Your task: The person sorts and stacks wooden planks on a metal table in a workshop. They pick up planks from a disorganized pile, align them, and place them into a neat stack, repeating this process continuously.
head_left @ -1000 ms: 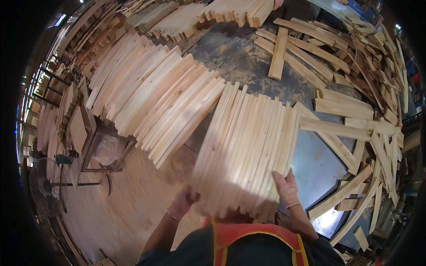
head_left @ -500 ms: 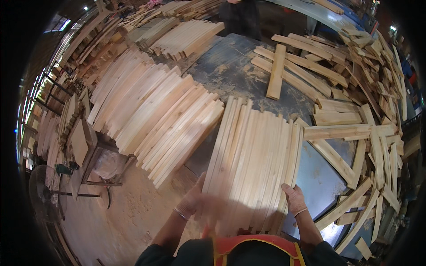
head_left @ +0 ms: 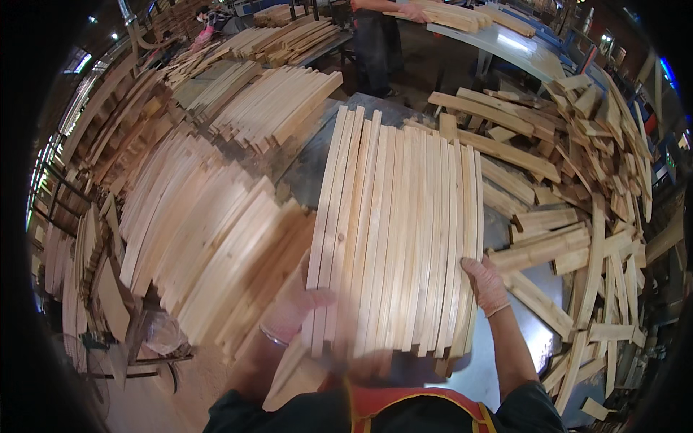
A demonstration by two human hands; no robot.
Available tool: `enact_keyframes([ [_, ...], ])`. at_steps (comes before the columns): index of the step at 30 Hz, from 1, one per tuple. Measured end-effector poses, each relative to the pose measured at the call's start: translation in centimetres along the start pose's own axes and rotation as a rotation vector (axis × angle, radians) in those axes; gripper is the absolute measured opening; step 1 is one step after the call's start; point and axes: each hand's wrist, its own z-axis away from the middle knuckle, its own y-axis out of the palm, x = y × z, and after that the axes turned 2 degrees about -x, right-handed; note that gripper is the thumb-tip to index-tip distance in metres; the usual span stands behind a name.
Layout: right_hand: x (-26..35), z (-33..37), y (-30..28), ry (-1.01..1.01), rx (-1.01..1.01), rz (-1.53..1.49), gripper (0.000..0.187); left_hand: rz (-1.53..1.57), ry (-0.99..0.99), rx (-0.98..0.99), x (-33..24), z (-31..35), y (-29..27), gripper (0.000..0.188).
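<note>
A row of pale wooden strips (head_left: 397,231), set side by side with uneven ends, lies lengthwise in front of my body. My left hand (head_left: 294,312), in a light knit glove, presses on its left side, thumb over the near strips. On the right edge, my gloved right hand (head_left: 488,286) grips with its thumb on top and fingers along the side. The strips are squeezed between both hands and appear raised above the dark table (head_left: 538,339). To the left lies another long row of strips (head_left: 202,238), close beside my left forearm.
Loose offcuts (head_left: 606,252) pile up on the right. A further stack of strips (head_left: 271,108) sits at the far left. Beyond the table stands another person (head_left: 375,43), a hand near boards (head_left: 447,16) on a grey table. A fan (head_left: 76,357) stands lower left.
The row of strips between my hands has moved up and away from my body, both hands going with it. My view has tilted up, showing more of the other person and the far table.
</note>
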Motion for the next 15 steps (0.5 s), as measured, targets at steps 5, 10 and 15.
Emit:
enact_keyframes([
  [5, 6.5, -15.1, 6.4, 0.067, 0.043, 0.293, 0.073, 0.104, -0.249, 0.043, -2.2, -18.7, -10.9, 0.058],
  [10, 7.1, -30.8, 14.3, -0.054, 0.082, 0.324, 0.059, -0.185, -0.270, -0.082, -4.5, -40.1, -26.2, 0.033],
  [15, 1.3, -42.2, 20.2, -0.178, 0.216, 0.040, 0.041, -0.741, -0.387, -0.043, -9.3, -54.3, -31.0, 0.041],
])
